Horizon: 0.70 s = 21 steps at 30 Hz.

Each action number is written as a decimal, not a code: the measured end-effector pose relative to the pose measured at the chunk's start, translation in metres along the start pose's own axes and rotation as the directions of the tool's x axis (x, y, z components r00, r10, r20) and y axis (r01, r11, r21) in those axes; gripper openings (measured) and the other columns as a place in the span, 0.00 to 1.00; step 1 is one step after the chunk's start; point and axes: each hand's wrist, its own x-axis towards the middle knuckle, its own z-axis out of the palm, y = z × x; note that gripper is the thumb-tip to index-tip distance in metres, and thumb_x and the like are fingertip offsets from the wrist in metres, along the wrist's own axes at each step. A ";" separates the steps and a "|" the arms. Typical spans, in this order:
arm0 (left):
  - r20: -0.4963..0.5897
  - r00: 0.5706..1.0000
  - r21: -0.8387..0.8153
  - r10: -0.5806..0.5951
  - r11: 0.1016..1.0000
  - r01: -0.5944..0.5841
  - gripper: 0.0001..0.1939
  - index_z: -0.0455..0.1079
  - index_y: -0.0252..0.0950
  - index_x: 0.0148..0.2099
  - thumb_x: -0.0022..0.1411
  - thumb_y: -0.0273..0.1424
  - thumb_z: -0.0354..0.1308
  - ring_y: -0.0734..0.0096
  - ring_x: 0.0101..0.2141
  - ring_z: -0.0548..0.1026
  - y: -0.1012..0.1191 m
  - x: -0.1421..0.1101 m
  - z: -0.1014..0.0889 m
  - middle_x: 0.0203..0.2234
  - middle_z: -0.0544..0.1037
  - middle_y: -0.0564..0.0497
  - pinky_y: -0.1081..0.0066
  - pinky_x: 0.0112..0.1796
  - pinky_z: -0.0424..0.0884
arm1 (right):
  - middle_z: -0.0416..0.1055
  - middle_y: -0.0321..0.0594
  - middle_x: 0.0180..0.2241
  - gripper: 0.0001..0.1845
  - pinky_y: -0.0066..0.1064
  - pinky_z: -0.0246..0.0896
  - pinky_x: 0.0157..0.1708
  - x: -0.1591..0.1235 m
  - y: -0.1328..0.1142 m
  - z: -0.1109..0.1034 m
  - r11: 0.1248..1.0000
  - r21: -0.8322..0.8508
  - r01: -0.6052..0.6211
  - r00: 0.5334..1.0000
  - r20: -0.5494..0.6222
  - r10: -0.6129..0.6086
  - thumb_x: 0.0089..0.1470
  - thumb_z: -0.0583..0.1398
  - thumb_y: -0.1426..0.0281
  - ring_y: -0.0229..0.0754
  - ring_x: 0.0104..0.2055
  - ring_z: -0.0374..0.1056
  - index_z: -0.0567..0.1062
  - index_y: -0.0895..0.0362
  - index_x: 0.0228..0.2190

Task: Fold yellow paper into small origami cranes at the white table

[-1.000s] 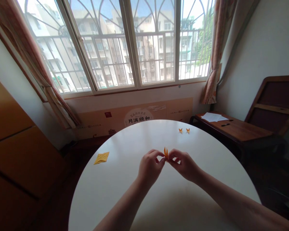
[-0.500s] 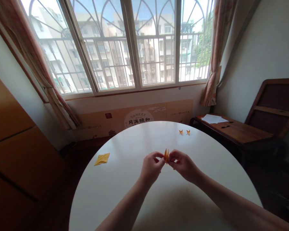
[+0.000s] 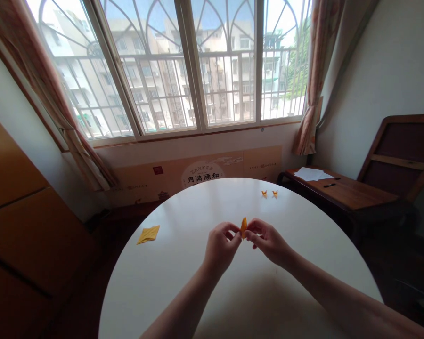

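Both hands, left hand [image 3: 221, 246], right hand [image 3: 268, 241], pinching orange paper piece [image 3: 243, 226] (perhaps origami), box [image 3: 198, 175] reading 月满颐和

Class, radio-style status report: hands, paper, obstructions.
Left hand and right hand both pinching small orange folded paper. Held above white table. Nothing in the way.

Single head view, looking forward-down over round table [image 3: 183, 282] toward window [image 3: 183, 66], hands near

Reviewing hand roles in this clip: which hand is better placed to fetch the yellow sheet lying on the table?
Left, probably. The yellow sheet lies on the left hand's side; the right hand would have to cross over. Both pinch the orange folded paper.
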 end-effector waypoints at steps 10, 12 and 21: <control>0.020 0.987 0.144 0.158 0.977 -0.159 0.05 0.73 0.36 0.30 0.57 0.25 0.57 0.76 0.24 0.71 0.002 -0.006 0.002 0.27 0.74 0.52 0.76 0.27 0.66 | 0.71 0.38 0.30 0.14 0.28 0.64 0.27 0.000 -0.001 -0.001 0.988 -0.148 0.042 0.998 -0.045 -0.049 0.60 0.59 0.59 0.40 0.33 0.68 0.72 0.57 0.33; 0.025 0.987 0.157 0.161 0.974 -0.163 0.05 0.73 0.36 0.30 0.57 0.24 0.57 0.76 0.24 0.71 0.003 -0.007 0.001 0.27 0.74 0.52 0.76 0.27 0.66 | 0.71 0.38 0.30 0.13 0.28 0.64 0.27 -0.001 -0.001 -0.001 0.987 -0.157 0.046 0.998 -0.043 -0.053 0.60 0.59 0.60 0.40 0.33 0.68 0.72 0.57 0.33; 0.008 0.989 0.187 0.145 0.972 -0.144 0.05 0.73 0.36 0.30 0.56 0.23 0.58 0.76 0.24 0.71 0.004 -0.006 0.000 0.27 0.75 0.53 0.75 0.28 0.66 | 0.74 0.38 0.30 0.05 0.27 0.63 0.28 -0.002 -0.004 -0.001 0.985 -0.173 0.023 0.999 -0.030 -0.029 0.57 0.57 0.70 0.39 0.33 0.69 0.72 0.57 0.32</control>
